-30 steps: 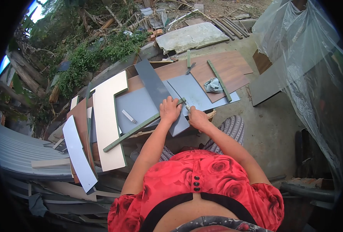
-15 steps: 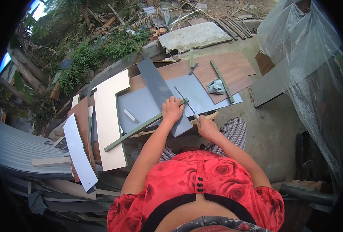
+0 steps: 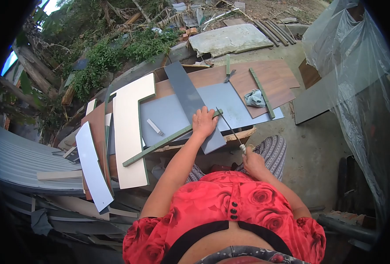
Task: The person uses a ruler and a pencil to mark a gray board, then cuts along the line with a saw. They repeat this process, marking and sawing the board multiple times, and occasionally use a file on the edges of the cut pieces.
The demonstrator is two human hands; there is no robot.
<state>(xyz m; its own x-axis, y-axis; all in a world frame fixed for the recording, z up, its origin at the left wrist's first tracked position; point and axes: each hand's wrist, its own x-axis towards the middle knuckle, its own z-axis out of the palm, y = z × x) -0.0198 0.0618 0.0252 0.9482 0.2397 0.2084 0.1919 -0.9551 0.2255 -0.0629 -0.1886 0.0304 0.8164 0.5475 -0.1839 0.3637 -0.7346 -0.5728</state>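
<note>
My left hand [image 3: 204, 122] is closed over the right part of a long green strip [image 3: 162, 143], pressing it onto a dark grey board [image 3: 182, 83]. In my right hand [image 3: 253, 162] is a narrow hand saw [image 3: 231, 125] with a pale handle; its teeth are too small to make out. The saw's blade slants past the strip's right end, tip pointing away from me. Left of my left hand, a small whitish block [image 3: 154, 127] lies on a blue-grey panel [image 3: 160, 105]. The strip's left end rests on a cream cut-out board [image 3: 131, 132].
A brown wood-grain board [image 3: 274, 79] carries a second green strip [image 3: 261, 93] and a crumpled cloth [image 3: 255, 98]. Beyond them lies a short green piece [image 3: 228, 64] beside a dark tool [image 3: 230, 76]. Clear plastic sheeting [image 3: 349, 57] hangs at the right. A white panel [image 3: 92, 167] leans at the left.
My right hand has drawn the saw back towards me and to the right, so its tip now sits near the strip's end. My left hand keeps its hold; the view has shifted slightly.
</note>
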